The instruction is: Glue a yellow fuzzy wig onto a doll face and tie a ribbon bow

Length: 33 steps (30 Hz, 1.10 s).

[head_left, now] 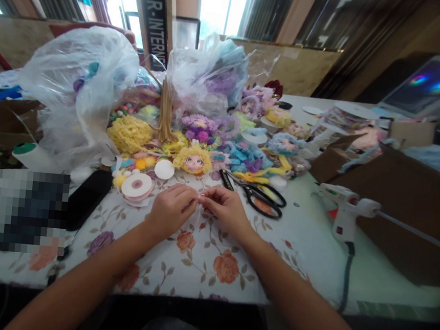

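Note:
My left hand [174,205] and my right hand [224,206] meet fingertip to fingertip above the flowered tablecloth [150,261]. Both are pinched on a small pale piece [200,198], perhaps ribbon, mostly hidden by the fingers. Just beyond them sits a doll head [194,159] with curly yellow hair. A pink and white ribbon spool [137,186] lies left of my left hand, with a white disc [164,169] behind it. Black-handled scissors [265,199] rest to the right of my right hand.
A white glue gun [345,209] stands at right beside a cardboard box [404,212]. A black phone [89,200] lies at left near a thread cone [28,153]. Plastic bags [93,72] and colourful fuzzy pieces [130,134] fill the back.

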Motion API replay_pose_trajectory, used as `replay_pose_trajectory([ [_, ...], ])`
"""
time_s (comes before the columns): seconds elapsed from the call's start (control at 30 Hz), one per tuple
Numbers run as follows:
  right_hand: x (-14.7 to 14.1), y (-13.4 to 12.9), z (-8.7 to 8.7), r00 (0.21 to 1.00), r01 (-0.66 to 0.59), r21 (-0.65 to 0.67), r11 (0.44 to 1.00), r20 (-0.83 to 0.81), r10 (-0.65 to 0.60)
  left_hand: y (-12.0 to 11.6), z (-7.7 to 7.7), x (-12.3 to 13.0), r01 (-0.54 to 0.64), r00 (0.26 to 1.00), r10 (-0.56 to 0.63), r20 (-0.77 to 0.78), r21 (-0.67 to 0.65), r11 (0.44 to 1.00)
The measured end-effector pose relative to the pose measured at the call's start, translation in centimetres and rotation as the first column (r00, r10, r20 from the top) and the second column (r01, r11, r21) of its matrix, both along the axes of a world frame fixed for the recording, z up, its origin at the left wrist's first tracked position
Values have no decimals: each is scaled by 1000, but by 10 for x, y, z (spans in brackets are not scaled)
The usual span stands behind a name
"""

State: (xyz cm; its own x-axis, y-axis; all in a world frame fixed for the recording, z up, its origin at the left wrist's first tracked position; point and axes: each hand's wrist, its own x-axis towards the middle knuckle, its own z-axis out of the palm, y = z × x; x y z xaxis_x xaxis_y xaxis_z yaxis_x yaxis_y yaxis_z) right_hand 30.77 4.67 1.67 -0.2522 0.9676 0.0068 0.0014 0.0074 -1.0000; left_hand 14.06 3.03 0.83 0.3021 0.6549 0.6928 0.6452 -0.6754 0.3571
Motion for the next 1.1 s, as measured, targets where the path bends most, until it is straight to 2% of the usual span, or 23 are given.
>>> replay_pose_trajectory([
  [0.13, -1, -1, -4, 991, 50, 156, 987, 114, -69, -1, 0, 3, -35, 994, 54, 91, -196, 980],
  [0.2, -1, -1, -4, 987, 42, 193, 980, 143, -71, 1, 0, 2, -17, 980, 88, 176, -370, 929],
  [0.27, 0, -1, -2, 984, 25, 206, 978, 168, -60, 3, -1, 1, 64, 956, 99, 276, -525, 848],
  [0.33, 1, -1, 0, 985, -7, 160, 987, 170, -20, 5, -1, -1, 142, 941, 79, 328, -597, 790],
  [0.4, 2, 0, 2, 993, -55, 31, 998, 106, 51, 5, 1, -2, 143, 955, 48, 293, -595, 791],
  [0.53, 5, 2, 2, 983, -172, -214, 962, -104, 153, 2, 3, -1, 26, 992, 34, 122, -452, 892],
  [0.63, 7, 3, 0, 959, -229, -294, 928, -231, 163, 0, 1, 0, -5, 999, 15, 42, -232, 973],
  [0.7, 8, 4, -1, 939, -264, -340, 903, -304, 160, 0, -2, 0, 17, 1000, -17, 11, -53, 998],
  [0.8, 8, 4, 0, 917, -319, -405, 857, -362, 169, 1, -3, -2, 49, 998, -41, -48, 176, 983],
  [0.87, 8, 4, 1, 908, -343, -438, 831, -380, 174, 1, -2, -3, 61, 994, -35, -104, 264, 963],
  [1.1, 8, 3, 4, 873, -406, -474, 781, -453, 178, -2, 3, -11, 157, 964, -64, -259, 359, 920],
])
